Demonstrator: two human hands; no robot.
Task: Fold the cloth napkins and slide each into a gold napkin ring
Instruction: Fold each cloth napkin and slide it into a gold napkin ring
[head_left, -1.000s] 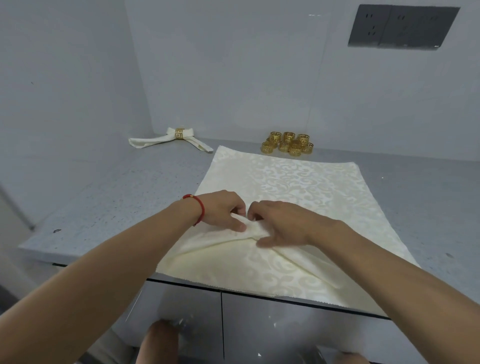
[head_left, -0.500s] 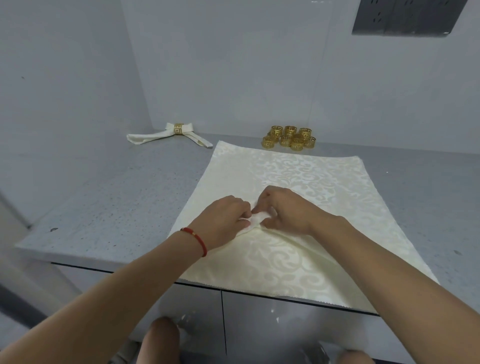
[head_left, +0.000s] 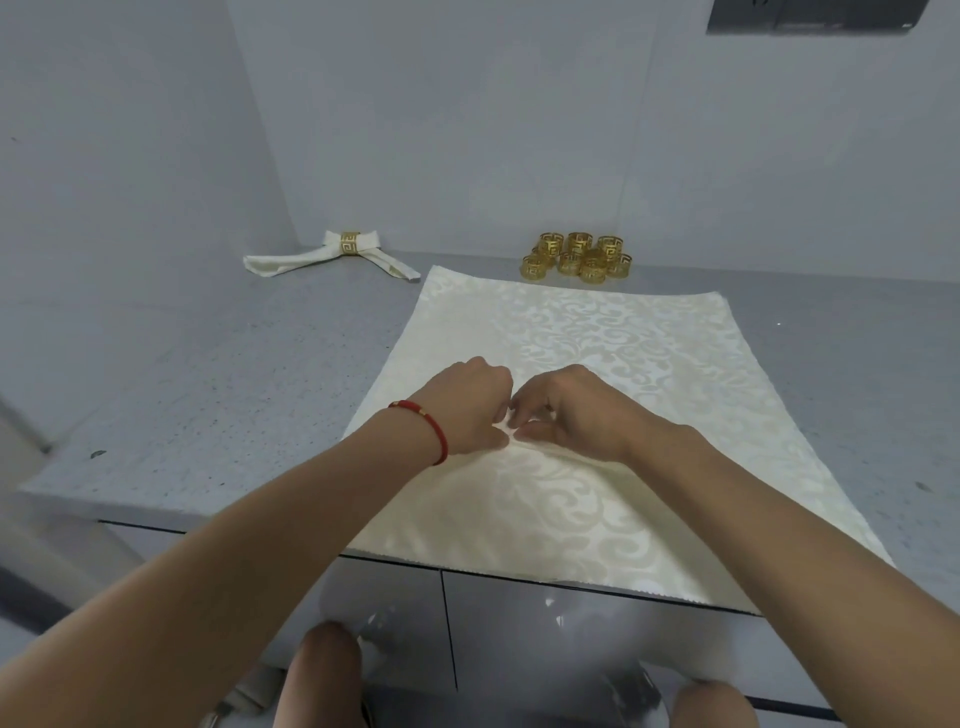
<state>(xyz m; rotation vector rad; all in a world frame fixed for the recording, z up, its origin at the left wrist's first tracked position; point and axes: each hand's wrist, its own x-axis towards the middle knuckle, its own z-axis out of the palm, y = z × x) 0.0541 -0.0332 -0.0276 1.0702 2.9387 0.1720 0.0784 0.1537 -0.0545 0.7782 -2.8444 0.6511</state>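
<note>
Cream damask napkin (head_left: 613, 353) lies flat while left hand (head_left: 470, 410) and right hand (head_left: 571, 415) pinch its centre.

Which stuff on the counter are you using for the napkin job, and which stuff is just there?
For the job:
- cream napkin, pinched in its middle by the left hand and right hand
- loose gold napkin rings at the back
- finished napkin in its ring, far left

Just there:
- grey counter
- dark wall socket panel
- red bracelet

My hands (head_left: 511, 410) cover the napkin's (head_left: 597, 353) pinched fold, and the wall outlet panel (head_left: 810, 18) is cropped at the top edge.
</note>
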